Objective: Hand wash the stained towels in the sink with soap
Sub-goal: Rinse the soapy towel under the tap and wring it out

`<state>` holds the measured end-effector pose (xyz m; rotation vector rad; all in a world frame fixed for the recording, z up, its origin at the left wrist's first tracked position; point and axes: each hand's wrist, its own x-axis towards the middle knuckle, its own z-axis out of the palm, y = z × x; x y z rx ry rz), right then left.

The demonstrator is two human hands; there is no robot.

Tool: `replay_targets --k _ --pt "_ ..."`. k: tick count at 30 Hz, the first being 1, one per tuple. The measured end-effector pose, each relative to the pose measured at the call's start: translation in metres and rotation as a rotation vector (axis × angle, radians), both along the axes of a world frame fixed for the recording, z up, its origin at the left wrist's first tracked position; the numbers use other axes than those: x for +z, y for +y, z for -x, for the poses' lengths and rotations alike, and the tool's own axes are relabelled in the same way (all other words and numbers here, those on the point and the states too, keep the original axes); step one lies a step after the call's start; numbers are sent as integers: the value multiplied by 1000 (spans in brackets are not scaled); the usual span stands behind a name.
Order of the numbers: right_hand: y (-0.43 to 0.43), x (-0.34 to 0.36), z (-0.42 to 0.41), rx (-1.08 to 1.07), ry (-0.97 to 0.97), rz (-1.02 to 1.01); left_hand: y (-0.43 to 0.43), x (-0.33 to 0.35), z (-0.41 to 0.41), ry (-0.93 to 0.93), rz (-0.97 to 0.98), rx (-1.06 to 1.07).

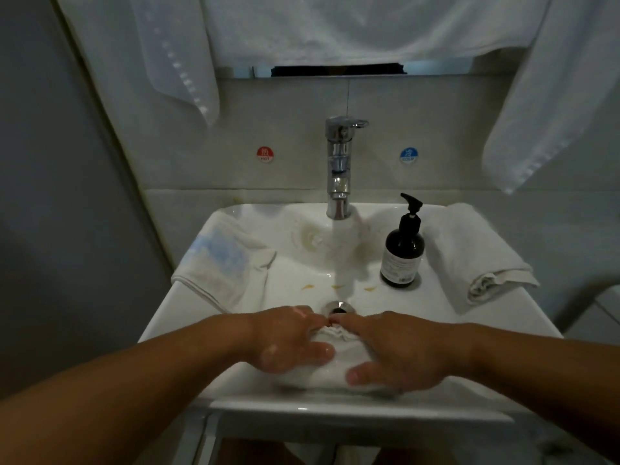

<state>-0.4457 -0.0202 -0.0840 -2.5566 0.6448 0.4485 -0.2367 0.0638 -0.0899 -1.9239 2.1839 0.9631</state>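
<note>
step: scrubbing, soap suds on skin | white towel point(330, 369): bunched in sink point(335, 407), just on the person's side of the drain point(339, 307), long axis left-right | left hand point(290, 340): grip clasps towel's left half | right hand point(401, 350): grip clasps right half, fingertips meeting above drain-side edge | judgement: both equally near, next rub halves together

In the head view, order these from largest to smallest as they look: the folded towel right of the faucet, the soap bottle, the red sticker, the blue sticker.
1. folded towel
2. soap bottle
3. red sticker and blue sticker: they look alike, so unranked.
</note>
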Motion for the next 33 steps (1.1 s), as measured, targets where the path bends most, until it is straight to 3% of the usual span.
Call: replay_targets --k 6,14,18,20,25,33 --pt "7 -12 -3 32 29 54 7 -17 14 -190 18 -86" --pt "-11 -31 -12 11 -38 174 -7 -29 12 -234 137 -14" --pt "-13 -28 -14 4 -64 228 -12 -23 13 -248 210 -112" --pt "-15 -24 -14 -7 -61 230 -15 -20 11 -262 159 -107" --pt "-16 -17 -13 -105 3 -36 -22 -4 11 -143 -27 75" --pt "6 -10 7 72 79 108 9 -13 15 -144 -45 -34"
